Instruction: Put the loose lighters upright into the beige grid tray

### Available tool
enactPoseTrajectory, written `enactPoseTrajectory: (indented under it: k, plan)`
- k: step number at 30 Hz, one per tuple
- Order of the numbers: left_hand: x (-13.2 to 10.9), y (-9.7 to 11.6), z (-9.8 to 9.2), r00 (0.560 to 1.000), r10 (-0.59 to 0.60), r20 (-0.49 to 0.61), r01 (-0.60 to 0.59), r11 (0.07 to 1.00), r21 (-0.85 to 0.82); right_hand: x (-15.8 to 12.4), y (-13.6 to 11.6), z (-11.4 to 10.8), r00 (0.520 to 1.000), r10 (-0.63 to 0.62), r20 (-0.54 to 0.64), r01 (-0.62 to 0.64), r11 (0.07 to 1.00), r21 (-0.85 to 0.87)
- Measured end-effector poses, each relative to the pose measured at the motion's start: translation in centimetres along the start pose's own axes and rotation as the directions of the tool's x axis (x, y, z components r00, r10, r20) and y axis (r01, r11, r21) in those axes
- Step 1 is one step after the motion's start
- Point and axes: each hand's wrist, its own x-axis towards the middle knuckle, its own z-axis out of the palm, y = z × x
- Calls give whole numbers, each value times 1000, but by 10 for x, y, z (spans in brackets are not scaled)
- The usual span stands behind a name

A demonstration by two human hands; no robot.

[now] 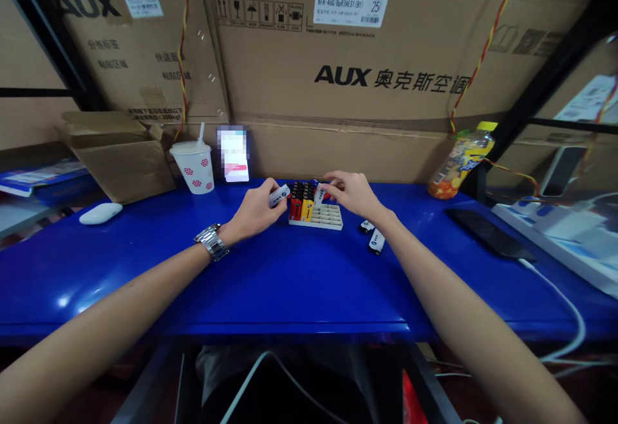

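My left hand (255,210), with a metal watch on its wrist, is closed around a white lighter (279,195) left of a small pale tray (330,218). Inside the tray, red lighters (295,209) and yellow lighters (307,210) stand upright in rows with black tops; slots on its right side show bare. My right hand (355,192) pinches another white lighter (319,195) at the tray's back part; its lower end is close to the slots, and I cannot tell if it is seated. Near my right wrist, two white lighters (376,242) lie on the blue table.
A paper cup with straw (196,170), a lit phone (234,154) and a brown paper bag (118,154) stand at the back left. A white case (100,213) lies in front. Rightward are a drink bottle (458,163), a black phone on a cable (487,234) and a white power strip (555,231).
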Motion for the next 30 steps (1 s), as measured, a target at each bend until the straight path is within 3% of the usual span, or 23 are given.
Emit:
enactPoseTrajectory:
  k: [9, 16, 21, 22, 25, 28, 30]
  plan:
    - [-4, 4, -2, 993, 111, -25, -113, 990, -86, -8, -24, 5, 985, -84, -149, 104, 986, 127]
    - [-9, 10, 2, 957, 286, -46, -289, 952, -97, -15, -63, 19, 978, -205, -35, 208, 950, 233]
    - [-5, 6, -10, 953, 291, -82, -293, 956, -4, -8, -51, 9, 979, -133, -156, 175, 937, 303]
    - [-3, 2, -15, 958, 281, -48, -281, 960, 15, -7, -43, 4, 975, -105, -198, 162, 941, 298]
    - [6, -10, -30, 954, 221, 203, -248, 961, 121, -6, -17, -8, 969, -35, -244, 103, 957, 272]
    - [12, -22, -41, 919, 72, 387, -222, 907, 357, -7, 3, -12, 988, -13, -151, 37, 987, 154]
    - [13, -27, -43, 867, -30, 498, -213, 881, 423, -7, 9, -10, 998, -23, -62, 26, 999, 46]
